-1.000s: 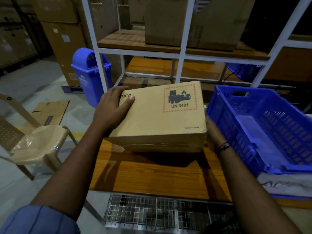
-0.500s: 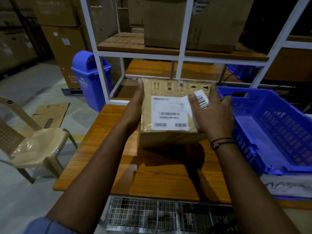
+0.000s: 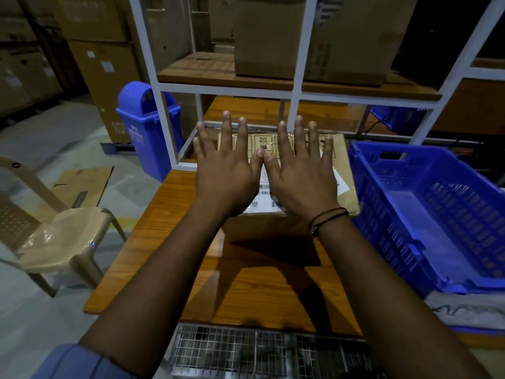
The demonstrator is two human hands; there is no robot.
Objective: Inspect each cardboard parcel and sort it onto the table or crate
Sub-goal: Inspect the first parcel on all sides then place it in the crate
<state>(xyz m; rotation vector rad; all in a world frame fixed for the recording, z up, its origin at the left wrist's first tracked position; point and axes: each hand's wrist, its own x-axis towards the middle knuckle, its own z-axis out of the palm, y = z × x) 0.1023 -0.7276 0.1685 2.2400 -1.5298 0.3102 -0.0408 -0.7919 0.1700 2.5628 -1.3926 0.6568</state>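
Cardboard parcel (image 3: 345, 170) sits label-up on worktop (image 3: 169, 242) beside blue crate (image 3: 364, 150); left hand (image 3: 226, 175) and right hand (image 3: 300, 177) spread flat over it, gripping nothing; probably stiff, lightish, best held by opposite sides.

Open wood in front — hemmed in beyond
The table (image 3: 164, 242) lies bare before the parcel (image 3: 345, 170); blue crate (image 3: 382, 214) walls the right, white shelf frame (image 3: 232, 91) bars the back.

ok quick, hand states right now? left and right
Left hand: open, fingers spread flat over the cardboard parcel, holding nothing.
Right hand: open, fingers spread over the same parcel, holding nothing.
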